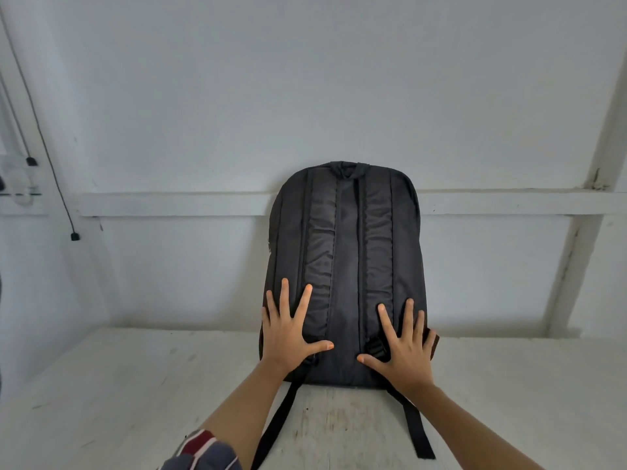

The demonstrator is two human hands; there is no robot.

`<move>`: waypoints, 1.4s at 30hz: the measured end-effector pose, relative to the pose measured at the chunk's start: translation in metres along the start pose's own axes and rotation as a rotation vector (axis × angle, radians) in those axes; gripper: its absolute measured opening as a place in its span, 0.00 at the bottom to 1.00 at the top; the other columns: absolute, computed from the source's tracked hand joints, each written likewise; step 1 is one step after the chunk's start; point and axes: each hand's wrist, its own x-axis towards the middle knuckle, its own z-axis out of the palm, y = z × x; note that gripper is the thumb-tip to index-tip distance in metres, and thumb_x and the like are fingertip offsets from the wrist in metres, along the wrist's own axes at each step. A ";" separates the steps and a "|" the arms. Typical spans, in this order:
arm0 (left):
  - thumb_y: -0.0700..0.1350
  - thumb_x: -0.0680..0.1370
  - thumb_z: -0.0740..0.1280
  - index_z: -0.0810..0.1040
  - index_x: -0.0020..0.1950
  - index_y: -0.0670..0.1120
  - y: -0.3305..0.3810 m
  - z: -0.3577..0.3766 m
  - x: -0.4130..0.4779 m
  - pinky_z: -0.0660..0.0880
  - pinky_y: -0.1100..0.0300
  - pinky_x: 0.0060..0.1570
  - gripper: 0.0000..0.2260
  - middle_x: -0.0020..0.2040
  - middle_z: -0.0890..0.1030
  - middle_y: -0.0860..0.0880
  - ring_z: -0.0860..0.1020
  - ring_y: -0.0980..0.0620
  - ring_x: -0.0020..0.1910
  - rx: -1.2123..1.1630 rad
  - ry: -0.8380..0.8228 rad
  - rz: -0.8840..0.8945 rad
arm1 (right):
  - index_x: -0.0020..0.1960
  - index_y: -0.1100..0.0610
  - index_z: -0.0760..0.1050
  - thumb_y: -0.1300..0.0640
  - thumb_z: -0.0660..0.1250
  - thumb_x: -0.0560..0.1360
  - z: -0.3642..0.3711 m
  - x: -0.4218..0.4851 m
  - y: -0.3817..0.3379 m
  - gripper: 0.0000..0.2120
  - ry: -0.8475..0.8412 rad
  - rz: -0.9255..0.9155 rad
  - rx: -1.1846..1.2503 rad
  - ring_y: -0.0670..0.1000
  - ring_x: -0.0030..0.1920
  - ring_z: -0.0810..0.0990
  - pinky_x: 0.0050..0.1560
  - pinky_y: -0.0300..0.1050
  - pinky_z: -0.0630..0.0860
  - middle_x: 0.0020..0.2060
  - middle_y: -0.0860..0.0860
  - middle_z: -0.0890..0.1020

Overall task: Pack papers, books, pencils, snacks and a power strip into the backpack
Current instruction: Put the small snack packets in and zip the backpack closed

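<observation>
Black backpack [344, 266] upright at 12 o'clock on your tabletop [118, 385], straps facing you | your left hand [288, 337] and right hand [405, 347] apart, fingers spread, flat on its lower back

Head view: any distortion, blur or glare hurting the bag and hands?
Head view: wide-angle bend bows the white wall beams and the edges; flat, soft light with no glare; the black fabric backpack loses detail in its dark panels; left hand and right hand are sharp, while the striped sleeve is blurred.
</observation>
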 end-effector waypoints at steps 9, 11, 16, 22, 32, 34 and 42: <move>0.79 0.64 0.47 0.47 0.77 0.55 0.001 -0.001 0.000 0.63 0.32 0.60 0.47 0.74 0.60 0.39 0.64 0.30 0.68 0.074 -0.047 -0.013 | 0.75 0.40 0.37 0.18 0.51 0.60 -0.004 0.009 0.014 0.52 -0.120 -0.149 -0.001 0.69 0.72 0.53 0.60 0.73 0.63 0.75 0.63 0.47; 0.79 0.65 0.52 0.49 0.77 0.58 -0.015 0.008 -0.027 0.53 0.31 0.64 0.45 0.76 0.56 0.40 0.54 0.34 0.73 0.053 -0.025 0.147 | 0.72 0.37 0.29 0.22 0.63 0.54 -0.004 0.001 0.036 0.60 -0.138 -0.290 -0.072 0.64 0.73 0.42 0.65 0.71 0.58 0.74 0.57 0.36; 0.73 0.67 0.59 0.49 0.76 0.61 -0.055 0.036 -0.065 0.49 0.35 0.65 0.42 0.78 0.44 0.43 0.43 0.43 0.77 0.150 -0.004 0.224 | 0.72 0.34 0.32 0.33 0.77 0.50 -0.006 -0.011 0.048 0.67 -0.095 -0.208 -0.130 0.64 0.73 0.55 0.59 0.68 0.67 0.75 0.55 0.40; 0.65 0.49 0.78 0.46 0.76 0.60 -0.040 0.046 -0.040 0.63 0.29 0.56 0.63 0.77 0.46 0.41 0.44 0.42 0.76 0.157 -0.019 0.024 | 0.76 0.42 0.43 0.38 0.80 0.33 0.002 0.006 0.028 0.78 -0.123 -0.091 -0.106 0.70 0.60 0.75 0.46 0.64 0.75 0.69 0.62 0.64; 0.65 0.75 0.54 0.66 0.71 0.49 -0.037 -0.036 0.032 0.50 0.43 0.71 0.30 0.72 0.60 0.40 0.57 0.43 0.73 -0.588 0.341 -0.358 | 0.73 0.44 0.56 0.28 0.51 0.71 -0.065 0.042 0.046 0.36 0.373 -0.051 0.563 0.61 0.59 0.75 0.60 0.53 0.70 0.70 0.55 0.60; 0.60 0.78 0.57 0.61 0.74 0.47 -0.025 -0.065 0.076 0.54 0.50 0.72 0.28 0.75 0.58 0.43 0.57 0.45 0.74 -0.854 0.221 -0.461 | 0.74 0.46 0.57 0.35 0.56 0.74 -0.100 0.080 0.030 0.32 0.408 0.107 0.805 0.58 0.61 0.74 0.61 0.49 0.69 0.69 0.53 0.66; 0.52 0.81 0.57 0.48 0.77 0.48 -0.006 -0.115 0.179 0.57 0.53 0.72 0.28 0.77 0.55 0.49 0.57 0.48 0.75 -1.143 0.063 -0.407 | 0.72 0.56 0.64 0.54 0.61 0.79 -0.180 0.179 0.000 0.22 0.155 0.119 1.057 0.52 0.62 0.71 0.58 0.39 0.64 0.61 0.54 0.73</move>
